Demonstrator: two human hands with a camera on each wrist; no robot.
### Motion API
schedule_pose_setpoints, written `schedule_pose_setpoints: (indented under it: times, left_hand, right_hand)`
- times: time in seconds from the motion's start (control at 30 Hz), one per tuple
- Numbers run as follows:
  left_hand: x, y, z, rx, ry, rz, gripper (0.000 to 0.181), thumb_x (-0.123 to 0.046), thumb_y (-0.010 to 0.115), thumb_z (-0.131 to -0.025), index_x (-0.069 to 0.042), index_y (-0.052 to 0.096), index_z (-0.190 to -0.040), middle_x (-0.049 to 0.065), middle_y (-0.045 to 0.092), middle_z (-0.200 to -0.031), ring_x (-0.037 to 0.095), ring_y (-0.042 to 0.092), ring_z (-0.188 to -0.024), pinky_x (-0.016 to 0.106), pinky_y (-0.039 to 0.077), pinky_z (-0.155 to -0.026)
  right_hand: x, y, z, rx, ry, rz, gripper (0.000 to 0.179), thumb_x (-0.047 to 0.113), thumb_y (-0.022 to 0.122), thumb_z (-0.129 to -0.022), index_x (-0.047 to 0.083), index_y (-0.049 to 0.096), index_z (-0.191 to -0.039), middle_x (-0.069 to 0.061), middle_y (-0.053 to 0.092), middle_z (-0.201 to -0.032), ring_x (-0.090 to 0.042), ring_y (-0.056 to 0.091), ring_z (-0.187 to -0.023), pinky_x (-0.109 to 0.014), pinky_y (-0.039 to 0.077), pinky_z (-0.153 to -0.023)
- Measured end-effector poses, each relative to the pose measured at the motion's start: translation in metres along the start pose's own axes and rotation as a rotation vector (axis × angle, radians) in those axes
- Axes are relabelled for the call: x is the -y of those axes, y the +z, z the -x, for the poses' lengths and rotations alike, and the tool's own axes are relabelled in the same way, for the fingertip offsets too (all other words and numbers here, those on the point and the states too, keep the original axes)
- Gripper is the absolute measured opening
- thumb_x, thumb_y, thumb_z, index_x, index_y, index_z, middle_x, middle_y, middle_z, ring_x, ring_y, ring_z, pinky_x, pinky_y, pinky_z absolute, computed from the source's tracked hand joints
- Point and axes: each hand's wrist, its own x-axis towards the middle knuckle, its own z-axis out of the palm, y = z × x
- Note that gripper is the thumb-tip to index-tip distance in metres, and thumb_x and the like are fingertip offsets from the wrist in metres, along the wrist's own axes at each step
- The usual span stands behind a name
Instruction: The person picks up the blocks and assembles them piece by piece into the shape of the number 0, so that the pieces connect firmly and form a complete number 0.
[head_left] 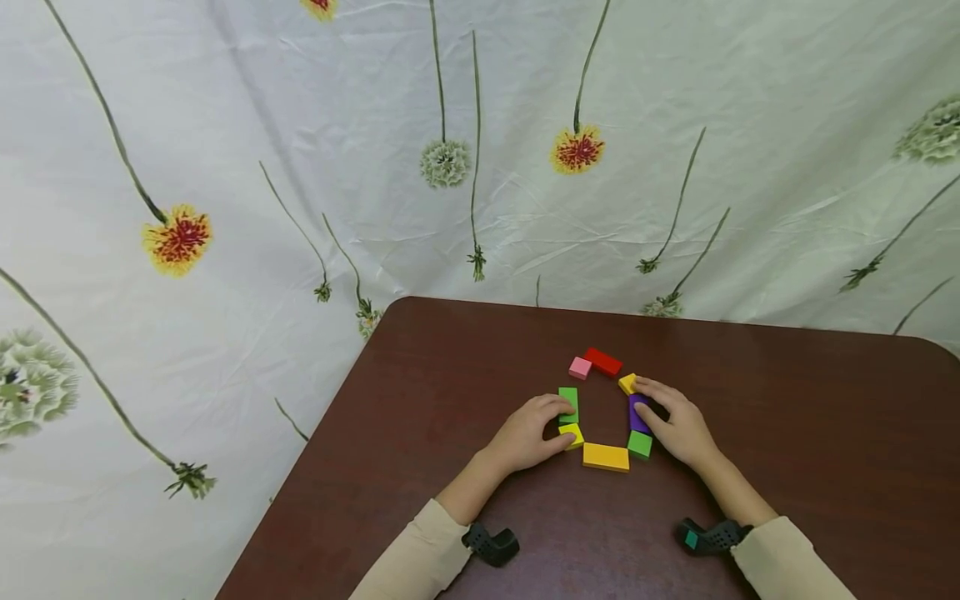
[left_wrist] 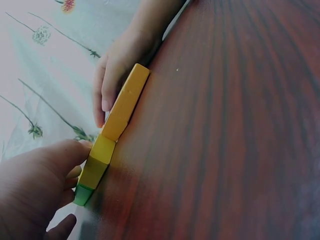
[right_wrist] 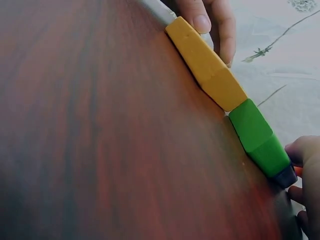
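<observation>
Toy blocks lie in a rough ring on the table, between the two hands. My left hand (head_left: 528,433) rests at the ring's left side, fingertips on a green block (head_left: 567,394) and thumb on a small yellow block (head_left: 570,432). On the other side my right hand (head_left: 682,425) has its thumb at a purple block (head_left: 637,415), and its forefinger reaches a small yellow block (head_left: 627,383). Below the purple one sits a short green block (head_left: 640,445). A long orange-yellow block (head_left: 606,457) forms the near side; in the right wrist view it meets the green block (right_wrist: 257,135).
At the far side of the ring lie a red block (head_left: 603,362) and a pink block (head_left: 580,367), close together. The dark brown table (head_left: 420,375) has rounded far corners. A flower-printed cloth (head_left: 360,125) hangs behind it. Each wrist wears a black band.
</observation>
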Motion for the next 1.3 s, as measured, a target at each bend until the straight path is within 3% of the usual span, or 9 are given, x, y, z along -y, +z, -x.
schedule_pose_setpoints:
  times: [0.37, 0.57, 0.73, 1.0, 1.17, 1.3]
  left_hand:
    - [-0.002, -0.010, -0.015, 0.038, 0.005, -0.020, 0.027, -0.027, 0.067, -0.093, -0.010, 0.069, -0.114, 0.002, 0.063, -0.114, 0.018, 0.055, -0.106, 0.027, 0.046, -0.095]
    - [0.007, -0.020, -0.043, -0.007, -0.021, 0.022, 0.018, -0.022, 0.066, -0.094, -0.010, 0.074, -0.105, 0.001, 0.068, -0.105, 0.015, 0.060, -0.097, 0.027, 0.048, -0.090]
    - [0.019, -0.027, -0.073, -0.029, -0.089, 0.024, 0.022, -0.019, 0.066, -0.094, -0.009, 0.071, -0.112, 0.003, 0.067, -0.111, 0.018, 0.060, -0.106, 0.030, 0.046, -0.096]
    - [0.033, -0.027, -0.104, 0.052, -0.185, 0.052, 0.035, -0.015, 0.070, -0.091, -0.007, 0.065, -0.124, 0.007, 0.063, -0.124, 0.021, 0.058, -0.114, 0.032, 0.046, -0.097]
    - [0.040, -0.021, -0.110, 0.108, -0.202, 0.106, 0.043, -0.013, 0.074, -0.087, -0.007, 0.063, -0.128, 0.007, 0.064, -0.124, 0.021, 0.058, -0.113, 0.030, 0.047, -0.096]
    - [0.045, -0.015, -0.110, 0.109, -0.184, 0.144, 0.041, -0.011, 0.073, -0.087, -0.007, 0.064, -0.127, 0.007, 0.065, -0.120, 0.020, 0.059, -0.110, 0.028, 0.047, -0.094]
  right_hand:
    - [0.000, -0.003, 0.000, 0.007, 0.020, 0.023, 0.037, 0.019, 0.061, -0.097, 0.000, 0.061, -0.129, -0.020, 0.053, -0.138, -0.043, 0.043, -0.128, -0.065, 0.031, -0.102]
    - [-0.002, -0.003, 0.001, 0.004, 0.017, 0.032, 0.037, 0.019, 0.060, -0.098, 0.000, 0.061, -0.130, -0.020, 0.052, -0.138, -0.043, 0.043, -0.128, -0.065, 0.031, -0.102]
    - [-0.002, -0.003, 0.001, 0.009, 0.016, 0.042, 0.037, 0.019, 0.060, -0.098, 0.000, 0.061, -0.130, -0.020, 0.052, -0.138, -0.043, 0.043, -0.128, -0.065, 0.032, -0.102]
    - [0.001, 0.000, -0.001, 0.009, -0.003, 0.029, 0.036, 0.018, 0.061, -0.097, 0.001, 0.062, -0.129, -0.019, 0.054, -0.137, -0.042, 0.045, -0.127, -0.063, 0.032, -0.102]
    - [0.000, 0.001, -0.001, 0.003, -0.008, 0.027, 0.036, 0.017, 0.062, -0.096, 0.001, 0.062, -0.128, -0.018, 0.054, -0.137, -0.042, 0.045, -0.126, -0.063, 0.033, -0.102]
    - [-0.001, 0.001, -0.001, 0.007, 0.001, 0.024, 0.036, 0.017, 0.062, -0.096, 0.001, 0.062, -0.129, -0.017, 0.054, -0.138, -0.041, 0.045, -0.127, -0.062, 0.033, -0.103]
